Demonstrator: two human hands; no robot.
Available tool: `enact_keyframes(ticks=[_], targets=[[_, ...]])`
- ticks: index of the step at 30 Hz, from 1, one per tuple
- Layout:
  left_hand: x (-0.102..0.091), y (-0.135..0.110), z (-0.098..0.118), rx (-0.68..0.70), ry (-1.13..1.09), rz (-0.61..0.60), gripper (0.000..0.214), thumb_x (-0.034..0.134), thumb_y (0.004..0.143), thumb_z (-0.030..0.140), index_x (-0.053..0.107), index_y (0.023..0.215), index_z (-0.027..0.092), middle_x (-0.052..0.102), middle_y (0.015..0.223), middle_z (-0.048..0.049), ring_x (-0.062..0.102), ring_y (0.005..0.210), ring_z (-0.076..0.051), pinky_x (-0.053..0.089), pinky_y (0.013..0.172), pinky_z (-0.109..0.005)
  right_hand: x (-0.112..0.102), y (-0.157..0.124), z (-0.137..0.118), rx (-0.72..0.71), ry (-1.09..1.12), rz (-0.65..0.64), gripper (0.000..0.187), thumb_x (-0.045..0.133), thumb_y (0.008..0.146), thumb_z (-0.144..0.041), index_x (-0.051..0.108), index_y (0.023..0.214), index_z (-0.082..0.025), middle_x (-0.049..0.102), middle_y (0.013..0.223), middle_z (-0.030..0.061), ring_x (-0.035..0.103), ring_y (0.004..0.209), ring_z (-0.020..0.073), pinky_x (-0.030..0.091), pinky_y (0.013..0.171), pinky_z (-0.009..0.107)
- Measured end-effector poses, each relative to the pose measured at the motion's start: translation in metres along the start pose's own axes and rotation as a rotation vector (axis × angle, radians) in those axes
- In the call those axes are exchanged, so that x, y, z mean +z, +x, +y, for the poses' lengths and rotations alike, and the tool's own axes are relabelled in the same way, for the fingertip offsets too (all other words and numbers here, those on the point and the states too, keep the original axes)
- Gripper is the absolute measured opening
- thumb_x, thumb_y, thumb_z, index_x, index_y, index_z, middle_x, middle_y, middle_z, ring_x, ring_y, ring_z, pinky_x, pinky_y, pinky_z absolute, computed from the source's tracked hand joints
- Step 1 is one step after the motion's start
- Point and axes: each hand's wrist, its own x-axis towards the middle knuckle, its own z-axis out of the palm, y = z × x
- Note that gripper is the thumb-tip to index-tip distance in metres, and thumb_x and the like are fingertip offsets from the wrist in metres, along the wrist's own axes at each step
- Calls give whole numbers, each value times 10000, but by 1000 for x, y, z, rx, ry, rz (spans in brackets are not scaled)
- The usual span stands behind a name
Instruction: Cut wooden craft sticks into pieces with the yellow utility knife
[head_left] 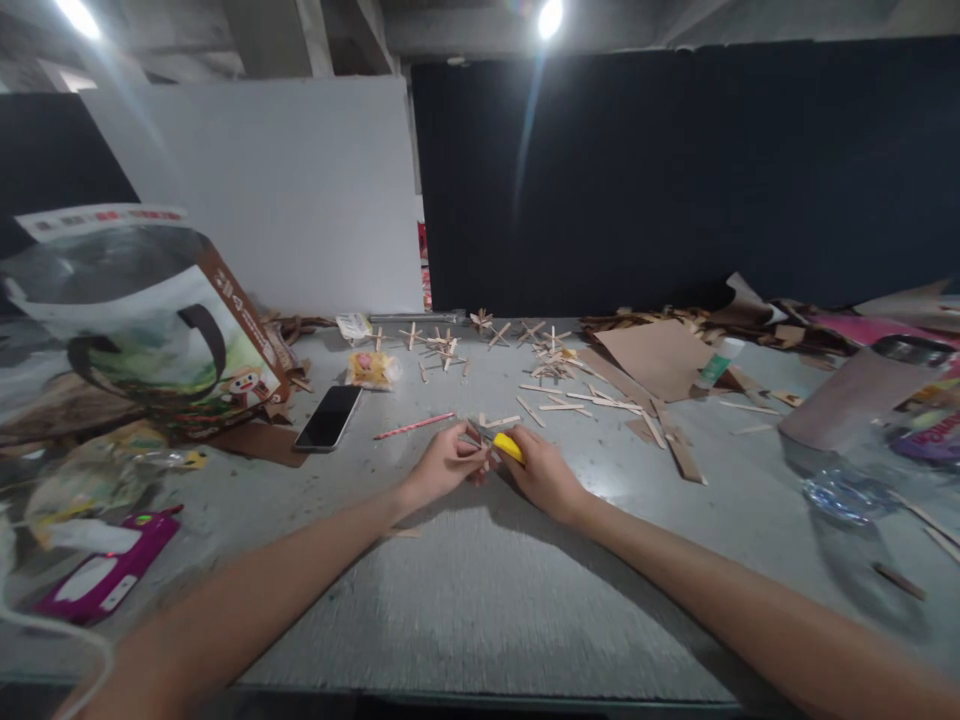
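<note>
My right hand [549,478] is closed around the yellow handle of a utility knife [509,446]. Its grey blade points left, toward my other hand. My left hand [444,466] pinches a small thin wooden stick [474,434], partly hidden by the fingers, and the blade meets it or lies very close; I cannot tell which. Just beyond the left hand lies a red and white striped pencil [414,426]. Several loose wooden sticks [566,407] are scattered past the right hand.
Crossed stick pieces [448,352] stand at the back. A phone [328,418], a yellow packet [373,370], a purple device [109,568] and a large printed bag [150,330] occupy the left. Cardboard [656,358], a tumbler [862,395] and clear plastic [847,495] lie right.
</note>
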Motion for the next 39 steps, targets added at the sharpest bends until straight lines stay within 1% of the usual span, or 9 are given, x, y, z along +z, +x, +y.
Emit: enact_keyframes(ticks=[3, 6, 10, 17, 21, 25, 28, 32, 39], targets=[[1, -2, 4, 15, 12, -4, 478, 823, 743, 528, 483, 863, 214, 757, 708, -33, 649, 509, -139, 495, 514, -246, -1, 4, 2, 73, 50, 68, 180, 541, 970, -354, 646, 951, -209, 706, 868, 65, 651, 793, 222, 494, 737, 314], [2, -2, 7, 10, 21, 18, 450, 829, 744, 499, 502, 844, 207, 746, 701, -32, 647, 503, -138, 502, 510, -249, -6, 8, 2, 100, 97, 85, 248, 522, 972, -386, 676, 1005, -194, 724, 875, 65, 658, 783, 217, 496, 732, 313], [2, -2, 7, -5, 39, 7, 403, 825, 753, 455, 522, 812, 196, 717, 666, -21, 644, 501, -139, 501, 511, -250, -10, 10, -3, 114, 187, 69, 301, 566, 934, -453, 697, 975, -185, 727, 855, 47, 653, 760, 204, 501, 718, 304], [1, -2, 0, -7, 82, -75, 378, 822, 751, 448, 555, 774, 182, 697, 652, -4, 590, 481, -111, 478, 520, -252, -10, 10, -11, 179, 337, 20, 288, 705, 829, -484, 653, 858, -202, 619, 677, -16, 542, 615, 161, 435, 608, 272], [1, -1, -2, -4, 100, -100, 362, 820, 748, 446, 580, 778, 178, 674, 635, 7, 581, 487, -105, 463, 522, -247, -10, 10, -14, 168, 372, -35, 282, 679, 842, -469, 606, 754, -212, 636, 667, -10, 547, 632, 162, 429, 620, 274], [2, -1, -1, -16, 83, -68, 396, 817, 743, 488, 577, 809, 179, 698, 686, -11, 567, 476, -99, 443, 492, -243, -12, 11, -17, 204, 437, -37, 287, 628, 865, -482, 600, 767, -213, 629, 661, -12, 553, 637, 168, 435, 625, 275], [3, -2, 0, -17, 96, -31, 383, 800, 765, 493, 613, 855, 171, 677, 666, -2, 546, 465, -94, 429, 480, -239, -14, 12, -16, 239, 408, 44, 308, 631, 851, -505, 613, 780, -206, 611, 679, -11, 539, 645, 168, 440, 626, 276], [4, -2, 1, -6, 132, -27, 309, 781, 778, 428, 658, 862, 157, 630, 619, 16, 526, 467, -93, 419, 480, -237, -14, 13, -10, 261, 381, 134, 289, 659, 810, -484, 631, 782, -198, 607, 693, -6, 534, 661, 171, 447, 637, 279], [1, -2, 5, 61, 183, 41, 245, 660, 851, 420, 643, 866, 176, 539, 574, 57, 483, 452, -96, 376, 475, -233, -12, 12, -7, 257, 361, 102, 289, 671, 814, -476, 659, 746, -195, 569, 641, -15, 487, 625, 159, 391, 592, 263]])
